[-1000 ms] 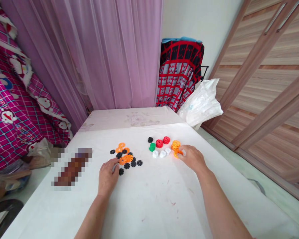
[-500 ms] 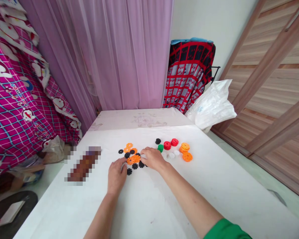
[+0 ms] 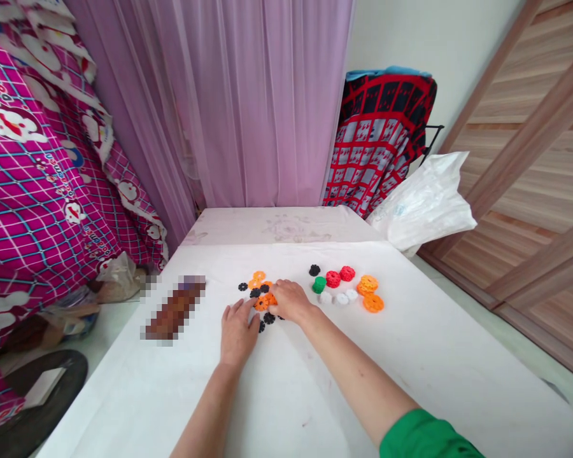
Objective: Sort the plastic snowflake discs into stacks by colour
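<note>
Small notched plastic building discs lie between my two hands in a loose pile on the white-covered table (image 3: 325, 394). My left hand (image 3: 239, 332) is on the near left side of the pile, its fingers apart and touching the edge of an orange disc (image 3: 261, 304). On the right side, my right hand (image 3: 292, 301) has its fingers curled down over discs, and what they hold is hidden. Black discs (image 3: 269, 318) lie below and around the orange ones. A few more orange discs (image 3: 258, 276) are at the far side of the pile.
To the right are sorted stacks: black (image 3: 314, 270), green (image 3: 319, 284), red (image 3: 333, 278), white (image 3: 342, 298) and orange (image 3: 373, 303). A blurred-out brown item (image 3: 174, 312) lies on the left. A white plastic bag (image 3: 420, 203) stands by the table's far right corner.
The view has turned slightly left. My right hand has shifted a little left over the pile. My left hand's fingers have spread and reach further over a near black disc.
</note>
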`<state>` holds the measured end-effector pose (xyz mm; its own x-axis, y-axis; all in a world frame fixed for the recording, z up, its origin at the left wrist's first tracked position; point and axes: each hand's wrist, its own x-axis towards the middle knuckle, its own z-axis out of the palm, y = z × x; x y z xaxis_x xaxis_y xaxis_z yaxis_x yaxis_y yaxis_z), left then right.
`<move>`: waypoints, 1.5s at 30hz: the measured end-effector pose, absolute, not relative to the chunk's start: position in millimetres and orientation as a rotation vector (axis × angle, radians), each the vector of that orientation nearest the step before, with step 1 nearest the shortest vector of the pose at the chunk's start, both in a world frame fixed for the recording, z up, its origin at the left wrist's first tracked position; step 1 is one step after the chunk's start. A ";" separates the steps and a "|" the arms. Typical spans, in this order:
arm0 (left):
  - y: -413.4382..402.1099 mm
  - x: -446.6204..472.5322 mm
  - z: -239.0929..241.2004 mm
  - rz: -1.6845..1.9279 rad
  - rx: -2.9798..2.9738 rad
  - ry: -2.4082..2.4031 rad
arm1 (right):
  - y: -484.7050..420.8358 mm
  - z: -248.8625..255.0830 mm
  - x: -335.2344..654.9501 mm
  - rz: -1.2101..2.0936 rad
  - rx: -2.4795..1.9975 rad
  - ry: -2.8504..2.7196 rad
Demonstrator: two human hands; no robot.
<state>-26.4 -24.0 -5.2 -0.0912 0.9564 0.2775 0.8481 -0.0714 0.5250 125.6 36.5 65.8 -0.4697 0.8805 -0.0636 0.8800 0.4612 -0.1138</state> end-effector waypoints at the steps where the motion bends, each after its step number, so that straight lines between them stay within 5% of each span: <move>1: -24.3 -26.0 -4.2 0.878 1.985 2.012 | 36.5 66.9 125.6 0.179 -1.606 -2.688; 8: -24.1 -26.0 -5.2 0.885 2.010 2.010 | 25.3 80.6 158.0 0.050 -1.663 -2.513; 21: -21.8 -30.6 -4.6 0.897 2.051 2.036 | -2.1 58.5 366.1 0.084 -2.238 -1.710; 37: -18.0 -36.7 -8.0 0.960 2.074 2.013 | -6.2 57.8 353.0 0.054 -2.221 -1.876; 45: -20.7 -37.2 -4.1 1.120 1.877 1.960 | -4.7 86.0 292.6 0.083 -1.856 -1.909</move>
